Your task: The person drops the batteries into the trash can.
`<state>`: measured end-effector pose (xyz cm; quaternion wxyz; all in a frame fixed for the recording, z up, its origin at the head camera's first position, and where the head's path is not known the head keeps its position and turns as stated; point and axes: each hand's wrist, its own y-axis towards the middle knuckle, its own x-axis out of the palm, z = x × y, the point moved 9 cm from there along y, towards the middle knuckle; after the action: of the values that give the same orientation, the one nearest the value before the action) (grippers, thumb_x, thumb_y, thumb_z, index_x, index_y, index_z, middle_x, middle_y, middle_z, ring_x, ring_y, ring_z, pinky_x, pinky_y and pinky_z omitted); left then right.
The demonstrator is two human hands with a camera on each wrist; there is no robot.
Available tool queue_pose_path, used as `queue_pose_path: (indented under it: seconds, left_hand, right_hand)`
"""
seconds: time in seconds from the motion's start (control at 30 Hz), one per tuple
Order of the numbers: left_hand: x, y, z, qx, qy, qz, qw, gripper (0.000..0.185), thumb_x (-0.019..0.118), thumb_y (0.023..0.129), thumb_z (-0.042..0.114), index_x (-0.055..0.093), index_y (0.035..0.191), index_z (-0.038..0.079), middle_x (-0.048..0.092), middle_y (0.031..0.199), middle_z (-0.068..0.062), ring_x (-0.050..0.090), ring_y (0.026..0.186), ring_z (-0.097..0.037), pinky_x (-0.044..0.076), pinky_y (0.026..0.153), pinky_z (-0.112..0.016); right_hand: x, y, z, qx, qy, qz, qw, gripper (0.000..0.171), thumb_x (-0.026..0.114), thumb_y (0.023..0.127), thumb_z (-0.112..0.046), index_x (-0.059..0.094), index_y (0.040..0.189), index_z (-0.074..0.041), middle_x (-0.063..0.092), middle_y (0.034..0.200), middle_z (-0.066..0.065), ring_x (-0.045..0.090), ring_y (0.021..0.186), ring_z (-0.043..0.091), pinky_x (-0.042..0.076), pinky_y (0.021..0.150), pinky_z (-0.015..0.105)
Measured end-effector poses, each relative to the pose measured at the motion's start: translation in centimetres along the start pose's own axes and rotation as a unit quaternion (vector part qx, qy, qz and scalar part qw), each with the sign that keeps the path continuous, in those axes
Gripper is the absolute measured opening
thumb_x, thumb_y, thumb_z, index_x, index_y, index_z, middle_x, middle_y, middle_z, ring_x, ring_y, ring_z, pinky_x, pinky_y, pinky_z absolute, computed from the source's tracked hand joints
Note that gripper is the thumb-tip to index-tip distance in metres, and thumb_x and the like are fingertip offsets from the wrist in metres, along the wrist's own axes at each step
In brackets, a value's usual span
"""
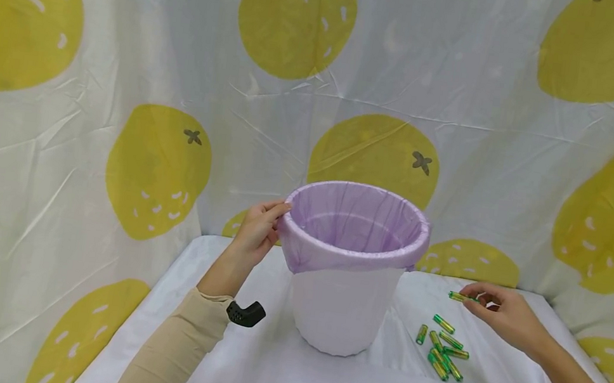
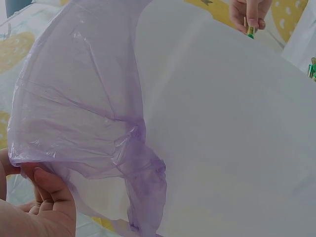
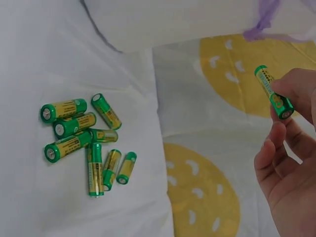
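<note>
Battery (image 1: 462,297), green and yellow, is pinched between thumb and fingertips of the right hand (image 1: 504,315), lifted clear of the desk (image 1: 262,371) and held to the right of the bin, below rim height. In the right wrist view the same battery (image 3: 274,92) is seen tilted, one end gripped, the other end pointing up toward the bin's bottom edge.

The remaining batteries (image 1: 442,352) are left in a loose cluster on the white cloth of the desk, just below and to the left of the right hand; about eight are counted in the right wrist view (image 3: 84,143), some touching each other.

The left hand (image 1: 259,230) is set on the left side of the bin (image 1: 341,304), with fingers curled onto the purple liner bag (image 1: 354,248) where it is folded over the rim. In the left wrist view the fingers (image 2: 49,190) are seen tucked under the folded edge of the bag (image 2: 84,113).

Step judged: one battery picked up, bin steadied, drop-in not yet made. The bin's inside shows only liner from the head view; contents cannot be told.

Next move is judged to call for the battery to be raised above the rim, carried left over the opening, and released while the rim is held.

A backdrop with yellow fruit print (image 1: 160,167) is hung behind the desk.
</note>
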<state>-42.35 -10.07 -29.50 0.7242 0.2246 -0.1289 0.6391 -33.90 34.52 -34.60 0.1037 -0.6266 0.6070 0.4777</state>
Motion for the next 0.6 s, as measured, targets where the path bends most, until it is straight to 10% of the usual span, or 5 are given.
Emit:
queue_pose_path:
  seconds: [0.6]
  left_hand:
    - [0.0,0.0,0.0,0.003,-0.005,-0.002,1.0000,0.030,0.061,0.101,0.000,0.058,0.127,-0.016,0.062,0.093,-0.008,0.063,0.071,-0.011,0.058,0.067,-0.022]
  right_hand:
    - [-2.3,2.5,-1.9,-0.031,-0.005,0.014,0.999,0.013,0.074,0.094,-0.003,0.073,0.106,-0.006,0.064,0.089,0.000,0.054,0.075,0.012,0.049,0.061,0.021]
